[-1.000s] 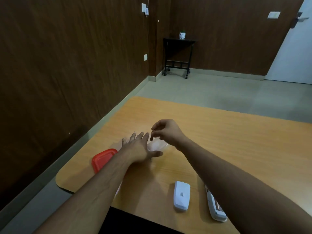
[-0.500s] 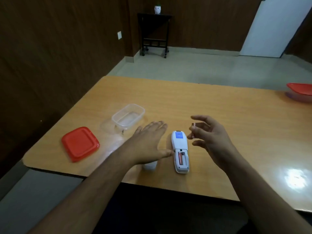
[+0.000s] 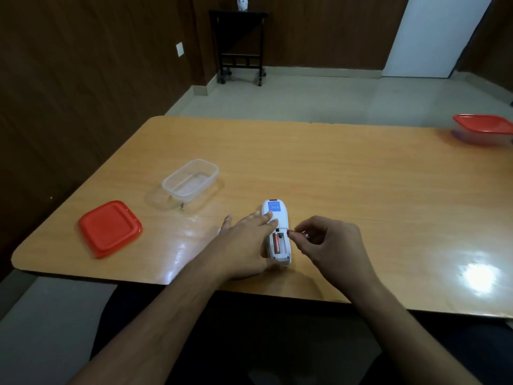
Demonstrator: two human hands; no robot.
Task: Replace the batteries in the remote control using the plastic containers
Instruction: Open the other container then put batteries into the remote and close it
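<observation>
Our flat left hand [image 3: 247,240] steadied the remote [image 3: 276,232], lying near-to-far; our right hand [image 3: 327,243] pinched a battery [image 3: 297,233] just right of its open bay.

Lighting: dim room, overhead source. Glare: bright white patch on the glossy orange wooden table [image 3: 361,176] at near right, fainter sheen near left. Shadows: soft, under both forearms. Dark brown panelled walls [image 3: 83,79] underexposed. Distortion: wide-angle bowing at edges. Focus: soft overall; red-lidded plastic container [image 3: 484,129] at far right blurred.
</observation>
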